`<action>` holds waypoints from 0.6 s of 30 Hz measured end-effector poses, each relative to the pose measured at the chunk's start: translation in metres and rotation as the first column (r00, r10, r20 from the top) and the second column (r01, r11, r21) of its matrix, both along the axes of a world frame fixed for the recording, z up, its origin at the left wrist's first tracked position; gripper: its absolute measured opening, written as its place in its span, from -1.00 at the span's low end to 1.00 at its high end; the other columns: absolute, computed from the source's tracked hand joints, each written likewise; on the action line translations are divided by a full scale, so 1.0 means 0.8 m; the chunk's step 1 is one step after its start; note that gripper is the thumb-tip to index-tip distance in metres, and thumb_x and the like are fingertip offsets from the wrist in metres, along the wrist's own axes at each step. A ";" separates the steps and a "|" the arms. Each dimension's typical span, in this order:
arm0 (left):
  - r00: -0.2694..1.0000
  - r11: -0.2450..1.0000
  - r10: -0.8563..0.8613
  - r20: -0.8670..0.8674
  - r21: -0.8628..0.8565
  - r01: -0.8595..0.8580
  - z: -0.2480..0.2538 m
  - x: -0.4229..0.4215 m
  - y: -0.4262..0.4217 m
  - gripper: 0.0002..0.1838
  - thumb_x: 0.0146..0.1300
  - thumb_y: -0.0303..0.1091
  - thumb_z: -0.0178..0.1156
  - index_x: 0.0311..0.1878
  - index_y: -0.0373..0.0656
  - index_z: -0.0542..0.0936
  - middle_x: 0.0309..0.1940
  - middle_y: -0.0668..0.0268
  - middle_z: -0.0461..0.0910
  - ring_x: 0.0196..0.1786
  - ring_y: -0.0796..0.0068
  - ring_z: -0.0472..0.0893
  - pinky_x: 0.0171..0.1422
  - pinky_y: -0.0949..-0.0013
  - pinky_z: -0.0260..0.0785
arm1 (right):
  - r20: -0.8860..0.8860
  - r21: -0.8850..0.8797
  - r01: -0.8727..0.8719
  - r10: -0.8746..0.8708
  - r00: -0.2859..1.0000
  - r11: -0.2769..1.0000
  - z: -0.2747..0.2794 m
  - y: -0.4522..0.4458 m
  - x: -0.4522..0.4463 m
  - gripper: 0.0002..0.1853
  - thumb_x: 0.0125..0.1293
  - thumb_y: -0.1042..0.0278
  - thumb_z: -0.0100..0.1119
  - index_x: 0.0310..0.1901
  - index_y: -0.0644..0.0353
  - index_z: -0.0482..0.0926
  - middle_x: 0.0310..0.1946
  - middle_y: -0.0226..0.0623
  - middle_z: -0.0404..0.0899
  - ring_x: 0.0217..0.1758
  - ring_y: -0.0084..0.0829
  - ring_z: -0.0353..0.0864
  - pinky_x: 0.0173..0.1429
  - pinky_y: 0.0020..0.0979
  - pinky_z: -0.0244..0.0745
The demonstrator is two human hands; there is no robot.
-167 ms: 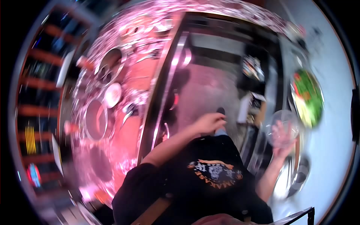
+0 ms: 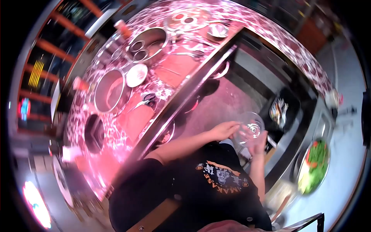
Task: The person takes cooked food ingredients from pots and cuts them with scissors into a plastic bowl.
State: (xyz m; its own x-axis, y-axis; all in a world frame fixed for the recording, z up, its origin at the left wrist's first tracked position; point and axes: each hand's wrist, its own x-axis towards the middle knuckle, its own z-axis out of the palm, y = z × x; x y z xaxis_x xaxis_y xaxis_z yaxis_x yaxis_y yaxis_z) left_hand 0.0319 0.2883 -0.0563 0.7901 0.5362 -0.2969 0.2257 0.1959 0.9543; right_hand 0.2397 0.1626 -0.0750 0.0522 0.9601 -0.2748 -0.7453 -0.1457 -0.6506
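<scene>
A clear round bowl is in front of my shirt, between my two hands. My right hand grips it from below and the right, its fingers partly seen through the clear wall. At the bowl's left rim, the fingers of my left hand are pressed together on the edge. I cannot make out anything inside the bowl. Beneath my hands is the dark floor of the work area.
An oval platter of greens sits on the pale counter to the right. The patterned counter at left carries steel pots, a white bowl, scissors and red boards. A black bin stands on the floor.
My right hand has brought the clear bowl leftward from beside the right counter to my left hand, which now meets its rim. The view has turned.
</scene>
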 end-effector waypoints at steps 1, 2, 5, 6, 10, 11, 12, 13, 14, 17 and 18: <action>0.990 0.990 0.137 -0.013 0.011 -0.137 0.019 0.007 0.065 -0.53 0.59 -0.17 0.08 0.40 -0.26 0.49 -0.35 0.28 0.63 -0.36 0.51 0.61 -0.27 0.39 0.48 | -0.066 0.010 -0.085 0.085 0.994 0.996 0.027 0.090 -0.001 -0.03 0.42 -0.63 -0.17 0.61 -0.05 0.15 0.35 0.01 0.55 0.19 0.04 0.68 0.23 -0.10 0.56; 0.962 0.961 0.267 -0.057 -0.055 -0.270 0.010 -0.009 0.079 -0.56 0.59 -0.19 0.06 0.37 -0.24 0.51 -0.38 0.29 0.61 -0.41 0.52 0.58 -0.32 0.41 0.45 | -0.081 -0.028 -0.179 0.176 0.981 0.983 0.022 0.118 -0.016 -0.09 0.47 -0.56 -0.15 0.59 -0.02 0.19 0.32 -0.02 0.58 0.17 -0.02 0.70 0.18 -0.15 0.58; 0.807 0.813 0.582 -0.105 0.045 -0.580 0.000 -0.066 0.135 -0.63 0.59 -0.23 0.04 0.28 -0.23 0.55 -0.38 0.27 0.61 -0.46 0.51 0.59 -0.38 0.37 0.48 | 0.250 -0.245 -0.413 0.469 0.847 0.877 -0.001 0.236 -0.010 -0.29 0.58 -0.29 -0.05 0.52 0.07 0.32 0.25 -0.11 0.64 0.09 -0.21 0.74 0.06 -0.27 0.62; 0.718 0.725 0.688 -0.108 0.052 -0.687 -0.037 -0.084 0.163 -0.62 0.59 -0.22 0.04 0.29 -0.22 0.56 -0.38 0.26 0.63 -0.45 0.47 0.63 -0.40 0.35 0.51 | 0.395 -0.349 -0.445 0.560 0.728 0.824 -0.010 0.274 -0.010 -0.36 0.61 -0.19 0.00 0.49 0.10 0.36 0.22 -0.14 0.66 0.06 -0.27 0.75 0.03 -0.30 0.62; 0.459 0.447 0.877 -0.142 -0.111 -0.888 -0.052 -0.160 0.255 -0.73 0.56 -0.26 0.03 0.07 -0.25 0.57 -0.34 0.21 0.68 -0.42 0.41 0.68 -0.39 0.34 0.54 | 0.871 -0.276 -0.524 0.440 0.218 0.806 -0.044 0.434 -0.037 -0.62 0.49 0.25 0.29 0.23 0.26 0.61 -0.08 -0.22 0.76 -0.03 -0.44 0.75 -0.02 -0.39 0.61; 0.396 0.379 0.907 -0.147 -0.130 -0.916 -0.055 -0.166 0.277 -0.72 0.56 -0.25 0.03 0.07 -0.26 0.57 -0.32 0.20 0.69 -0.41 0.41 0.69 -0.38 0.35 0.54 | 0.938 -0.191 -0.550 0.316 0.142 0.813 -0.048 0.477 -0.051 -0.61 0.46 0.26 0.30 0.21 0.28 0.62 -0.10 -0.18 0.77 -0.03 -0.39 0.76 0.02 -0.37 0.62; 0.336 0.314 0.929 -0.153 -0.150 -0.937 -0.059 -0.169 0.300 -0.71 0.56 -0.24 0.03 0.07 -0.26 0.57 -0.31 0.20 0.70 -0.40 0.41 0.69 -0.38 0.35 0.54 | 0.981 -0.103 -0.579 0.177 0.074 0.809 -0.053 0.519 -0.065 -0.61 0.44 0.26 0.32 0.19 0.29 0.62 -0.12 -0.14 0.78 -0.02 -0.35 0.77 0.05 -0.34 0.62; 0.283 0.256 0.946 -0.159 -0.168 -0.952 -0.065 -0.173 0.323 -0.71 0.56 -0.23 0.04 0.07 -0.27 0.57 -0.30 0.19 0.71 -0.39 0.41 0.69 -0.38 0.35 0.53 | 0.986 -0.140 -0.577 0.167 -0.007 0.805 -0.051 0.562 -0.081 -0.60 0.42 0.25 0.33 0.20 0.29 0.62 -0.10 -0.11 0.78 0.00 -0.27 0.77 0.10 -0.30 0.62; 0.282 0.261 0.949 -0.142 -0.148 -0.954 -0.078 -0.180 0.347 -0.69 0.56 -0.21 0.04 0.08 -0.27 0.57 -0.29 0.18 0.72 -0.39 0.40 0.69 -0.37 0.35 0.53 | 0.984 -0.176 -0.563 0.157 -0.082 0.807 -0.051 0.601 -0.102 -0.59 0.41 0.25 0.34 0.20 0.29 0.61 -0.08 -0.08 0.78 0.01 -0.20 0.78 0.15 -0.25 0.62; 0.272 0.250 0.952 -0.143 -0.156 -0.956 -0.117 -0.188 0.399 -0.61 0.60 -0.10 0.03 0.09 -0.28 0.58 -0.25 0.13 0.74 -0.37 0.38 0.70 -0.29 0.31 0.55 | 0.988 -0.093 -0.532 0.014 -0.151 0.842 -0.072 0.681 -0.143 -0.54 0.35 0.33 0.32 0.25 0.28 0.56 0.09 0.09 0.67 0.22 0.06 0.63 0.33 -0.09 0.50; 0.271 0.232 0.949 -0.162 -0.224 -0.947 -0.129 -0.186 0.402 -0.58 0.61 -0.05 0.01 0.09 -0.27 0.58 -0.23 0.13 0.75 -0.34 0.39 0.71 -0.30 0.31 0.54 | 0.977 -0.071 -0.536 -0.048 -0.206 0.841 -0.076 0.691 -0.150 -0.51 0.32 0.35 0.32 0.27 0.28 0.55 0.12 0.12 0.63 0.25 0.11 0.58 0.37 -0.07 0.46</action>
